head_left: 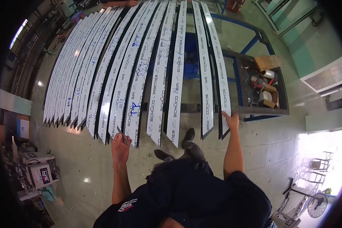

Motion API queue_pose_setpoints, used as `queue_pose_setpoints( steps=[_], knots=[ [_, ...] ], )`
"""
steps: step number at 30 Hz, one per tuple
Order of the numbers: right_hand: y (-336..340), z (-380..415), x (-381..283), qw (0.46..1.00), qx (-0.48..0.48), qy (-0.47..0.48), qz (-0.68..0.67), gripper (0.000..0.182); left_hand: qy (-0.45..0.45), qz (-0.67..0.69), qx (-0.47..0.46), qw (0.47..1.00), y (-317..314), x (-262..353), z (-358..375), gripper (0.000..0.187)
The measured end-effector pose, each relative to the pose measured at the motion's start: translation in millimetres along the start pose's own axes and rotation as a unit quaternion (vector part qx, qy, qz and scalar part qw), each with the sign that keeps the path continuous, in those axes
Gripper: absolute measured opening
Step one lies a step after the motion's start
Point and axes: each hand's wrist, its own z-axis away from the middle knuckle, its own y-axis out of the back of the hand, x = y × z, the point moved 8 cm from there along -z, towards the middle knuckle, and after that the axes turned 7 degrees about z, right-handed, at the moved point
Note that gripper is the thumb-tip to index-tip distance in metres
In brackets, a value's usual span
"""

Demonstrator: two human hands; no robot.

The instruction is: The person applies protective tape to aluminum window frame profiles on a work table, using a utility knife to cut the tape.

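Observation:
Long profiles covered in white printed film lie side by side, their angled ends toward me. My left hand (121, 146) is closed round a small dark, thin tool (121, 133), held over the end of a white profile (114, 110) with blue handwriting nearby. My right hand (231, 121) rests on the near end of the rightmost profile (221, 81), its thumb on the white face and the other fingers partly hidden at the edge. A gap separates the two rightmost profiles from the profile (177, 87) to their left.
A blue-framed bench (262, 110) at the right bears an open cardboard box (270, 95), a white roll (268, 74) and tools. A machine (40, 173) stands at the lower left. Another person's hand (131, 3) is at the far end of the profiles. My shoes (188, 137) show below.

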Motion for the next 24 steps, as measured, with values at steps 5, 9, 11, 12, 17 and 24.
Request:
queue_pose_setpoints(
  steps=[5,9,11,12,17,24],
  knots=[
    [-12,-5,1,0.963,-0.122,-0.017,-0.241,0.076,-0.058,0.046,-0.026,0.997,16,16,39,0.016],
    [-19,12,6,0.962,-0.129,-0.089,-0.222,0.081,-0.053,0.099,0.047,0.993,42,-19,71,0.018],
    [-18,20,-3,0.963,-0.138,-0.096,-0.208,0.087,-0.027,0.13,0.069,0.989,45,-44,79,0.019],
    [-18,20,-4,0.963,-0.144,-0.097,-0.205,0.09,-0.016,0.127,0.062,0.99,36,-53,81,0.018],
    [-29,21,-1,0.968,-0.143,-0.114,-0.172,0.102,0.003,0.092,0.013,0.996,-5,-76,70,0.014],
    [-56,54,-45,0.925,-0.235,-0.076,-0.289,0.083,-0.013,0.024,-0.019,0.999,-62,-76,46,0.01]
  ],
)
